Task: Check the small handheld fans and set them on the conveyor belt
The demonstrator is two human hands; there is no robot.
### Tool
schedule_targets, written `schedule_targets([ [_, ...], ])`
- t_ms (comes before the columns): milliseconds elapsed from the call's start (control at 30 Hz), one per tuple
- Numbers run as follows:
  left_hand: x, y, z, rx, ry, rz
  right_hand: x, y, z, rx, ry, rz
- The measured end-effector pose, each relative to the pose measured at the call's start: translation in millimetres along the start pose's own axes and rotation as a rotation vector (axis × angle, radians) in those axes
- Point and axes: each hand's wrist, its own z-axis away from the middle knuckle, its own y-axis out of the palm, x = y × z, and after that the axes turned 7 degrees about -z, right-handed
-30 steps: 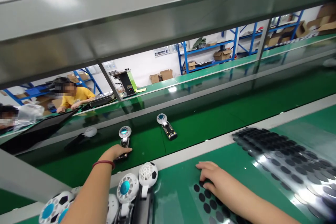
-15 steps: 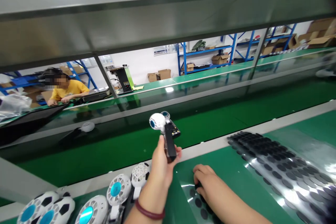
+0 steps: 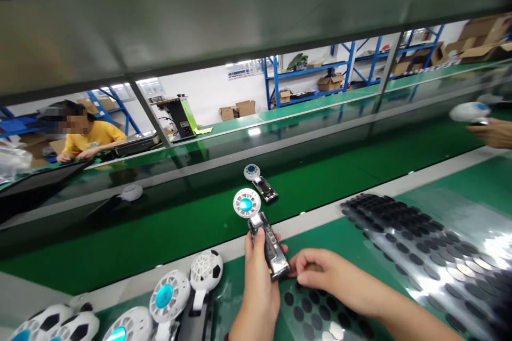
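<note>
My left hand [image 3: 258,277] grips a small handheld fan [image 3: 260,226] by its open handle, with the round white head and blue centre pointing away from me. My right hand [image 3: 320,273] meets the lower end of that handle, fingers pinched at it; I cannot tell if a pad is between them. Under both hands lies a clear sheet of round black pads [image 3: 316,314]. A second fan [image 3: 260,184] of the same kind lies on the dark green conveyor belt [image 3: 160,224] just beyond.
Several white fan heads with football-pattern covers [image 3: 168,298] lie at the lower left. More sheets of black pads [image 3: 420,245] spread at the right. Another person's hand holding a white part [image 3: 486,128] shows at the right edge. A person in yellow [image 3: 86,136] sits across the line.
My left hand lifted the fan off the belt and brought it back over the bench, turning its face up. My right hand rose from the pad sheet to the handle's end.
</note>
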Motion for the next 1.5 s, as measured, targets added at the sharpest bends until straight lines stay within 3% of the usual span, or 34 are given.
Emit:
schedule_targets([
  [267,-3.2,-1.2,15.0,0.041,0.072,-0.016,22.9,11.3,0.4,-0.267,-0.084,0.086],
  [367,1.4,-0.8,23.5,0.037,-0.013,-0.046,32.0,12.2,3.6,-0.345,-0.094,0.061],
  [433,5.7,-0.6,26.6,0.044,-0.062,-0.038,33.0,9.6,4.7,-0.321,-0.075,0.026],
  [667,3.1,-5.6,14.7,-0.022,0.031,-0.019,28.1,-4.0,10.8,-0.129,0.088,0.247],
  [933,4.4,-5.4,13.9,-0.049,0.084,-0.071,28.1,4.4,16.1,-0.100,0.089,0.343],
  [1067,1.7,-4.8,18.2,-0.071,0.049,-0.054,36.4,-2.0,18.8,-0.159,0.091,0.429],
  [1300,13.6,-4.7,31.2,0.054,-0.108,0.010,43.1,7.2,13.3,-0.293,0.016,0.075],
  [1500,27.1,1.6,35.5,0.059,-0.098,-0.011,46.5,19.1,15.0,-0.349,0.020,0.034],
])
